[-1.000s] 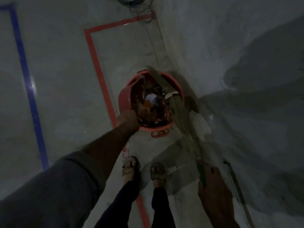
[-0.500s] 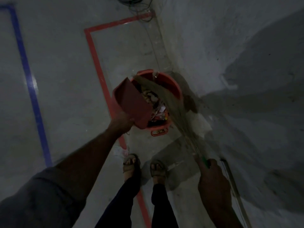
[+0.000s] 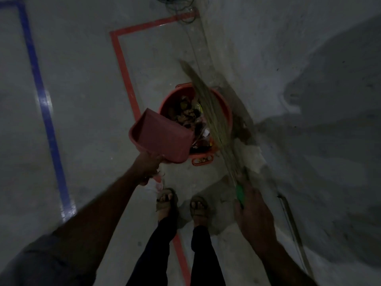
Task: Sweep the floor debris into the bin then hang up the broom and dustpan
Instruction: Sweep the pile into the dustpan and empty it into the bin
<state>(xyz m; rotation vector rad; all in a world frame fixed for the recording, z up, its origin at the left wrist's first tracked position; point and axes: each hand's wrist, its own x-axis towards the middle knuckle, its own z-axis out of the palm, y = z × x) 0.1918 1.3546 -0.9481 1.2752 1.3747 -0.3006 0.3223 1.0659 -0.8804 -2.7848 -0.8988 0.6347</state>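
Observation:
A round red bin (image 3: pixel 226 112) full of mixed debris stands on the floor by the wall. My left hand (image 3: pixel 146 166) grips the handle of a red dustpan (image 3: pixel 162 139), held just left of the bin with its open side up and its far edge over the bin's rim. My right hand (image 3: pixel 252 215) grips the green handle of a straw broom (image 3: pixel 208 104). The broom's bristles slant up and away across the right half of the bin.
A concrete wall (image 3: pixel 309 79) rises on the right, close to the bin. Red tape (image 3: pixel 123 73) and blue tape (image 3: pixel 44 104) run along the floor. My sandalled feet (image 3: pixel 181 203) stand just before the bin. A thin rod (image 3: pixel 292 228) lies at the wall's foot.
My left hand has drawn the dustpan back from over the bin to its left and turned it open side up. The broom has swung up across the bin.

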